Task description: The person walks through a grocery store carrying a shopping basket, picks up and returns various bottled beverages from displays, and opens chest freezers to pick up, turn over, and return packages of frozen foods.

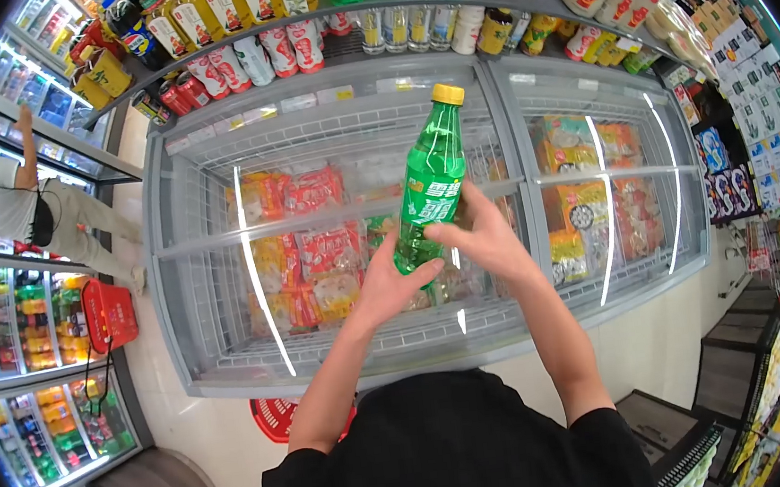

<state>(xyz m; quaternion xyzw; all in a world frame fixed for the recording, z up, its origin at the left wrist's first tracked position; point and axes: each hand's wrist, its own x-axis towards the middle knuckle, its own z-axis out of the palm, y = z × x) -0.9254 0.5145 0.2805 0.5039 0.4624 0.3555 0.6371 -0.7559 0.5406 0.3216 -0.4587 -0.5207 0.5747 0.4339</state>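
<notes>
A green plastic soda bottle (438, 158) with a yellow cap and a printed label is held in front of me, tilted with its cap up and to the right. My left hand (392, 281) grips it around the base, thumb across the lower front. My right hand (479, 234) is closed on its right side at the label, thumb over the front. Below the bottle lies the glass top of a chest freezer (167, 295), and bagged frozen food (324, 246) shows through the glass.
Shelves (333, 59) of bottles and cans run behind the freezer. At left, a person (15, 202) reaches toward drink fridges near a red basket (110, 313). Another red basket (280, 417) is on the floor beside me. Dark display stands (734, 355) are at right.
</notes>
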